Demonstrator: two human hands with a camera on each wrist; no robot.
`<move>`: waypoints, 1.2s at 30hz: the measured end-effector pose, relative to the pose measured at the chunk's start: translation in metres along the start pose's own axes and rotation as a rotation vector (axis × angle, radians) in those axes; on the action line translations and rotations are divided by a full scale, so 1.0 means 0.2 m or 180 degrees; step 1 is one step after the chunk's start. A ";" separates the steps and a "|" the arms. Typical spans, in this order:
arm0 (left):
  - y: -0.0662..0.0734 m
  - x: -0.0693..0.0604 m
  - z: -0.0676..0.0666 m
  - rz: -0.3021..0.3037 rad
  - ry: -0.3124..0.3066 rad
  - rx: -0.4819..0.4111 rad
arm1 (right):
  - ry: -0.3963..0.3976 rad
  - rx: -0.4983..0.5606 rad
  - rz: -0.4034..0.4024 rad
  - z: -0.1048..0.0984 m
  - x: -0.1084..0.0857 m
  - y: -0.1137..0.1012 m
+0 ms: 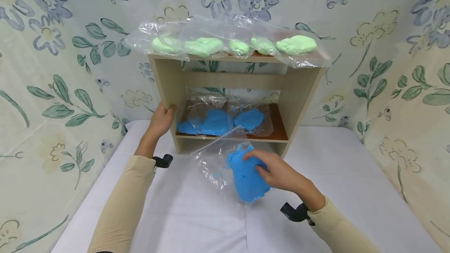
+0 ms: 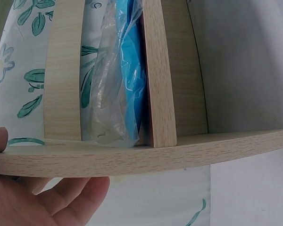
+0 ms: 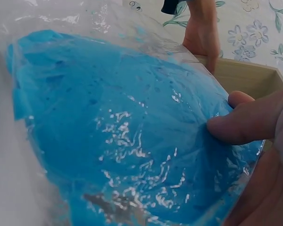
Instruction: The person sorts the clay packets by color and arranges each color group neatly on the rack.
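Note:
My right hand (image 1: 277,169) pinches a clear plastic bag of blue dough-like stuff (image 1: 247,177) in front of the wooden shelf (image 1: 309,89). In the right wrist view the thumb (image 3: 240,122) presses on the bag's face, and the blue mass (image 3: 108,113) fills most of the picture. My left hand (image 1: 162,119) grips the shelf's left side panel, thumb on the inner side and fingers outside, as the left wrist view shows at the panel edge (image 2: 132,160). More bags with blue stuff (image 1: 216,122) lie on the lower board.
Clear bags of pale green stuff (image 1: 295,45) lie in a row along the shelf's top, some overhanging its edge. The shelf stands on a white cloth (image 1: 197,221) against flower-patterned walls (image 1: 88,89). A black wrist mount (image 1: 294,212) sticks out from the right sleeve.

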State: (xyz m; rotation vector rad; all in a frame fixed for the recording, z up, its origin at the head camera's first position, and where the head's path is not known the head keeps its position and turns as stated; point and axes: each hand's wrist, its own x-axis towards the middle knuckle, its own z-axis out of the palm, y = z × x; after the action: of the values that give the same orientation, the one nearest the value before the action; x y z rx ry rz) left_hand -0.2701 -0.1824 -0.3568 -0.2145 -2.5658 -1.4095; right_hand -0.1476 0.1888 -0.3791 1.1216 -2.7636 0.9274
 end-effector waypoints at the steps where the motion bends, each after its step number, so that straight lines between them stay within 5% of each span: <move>1: 0.00 0.00 0.00 -0.0010 0.0001 0.0006 | 0.0024 0.0011 -0.0004 -0.01 0.00 0.00; 26: 0.01 -0.01 0.00 0.0010 0.0016 0.0031 | 0.0476 -0.0094 0.0278 -0.24 0.08 0.05; 36: 0.02 -0.01 0.00 -0.0043 0.0013 0.0040 | 0.0878 -0.0079 0.0786 -0.41 0.25 0.09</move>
State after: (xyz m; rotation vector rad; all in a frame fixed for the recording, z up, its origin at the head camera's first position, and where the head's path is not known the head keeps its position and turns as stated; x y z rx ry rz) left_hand -0.2679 -0.1811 -0.3541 -0.1925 -2.5771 -1.3965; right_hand -0.2125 0.2118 -0.3103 0.6020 -2.7110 0.9800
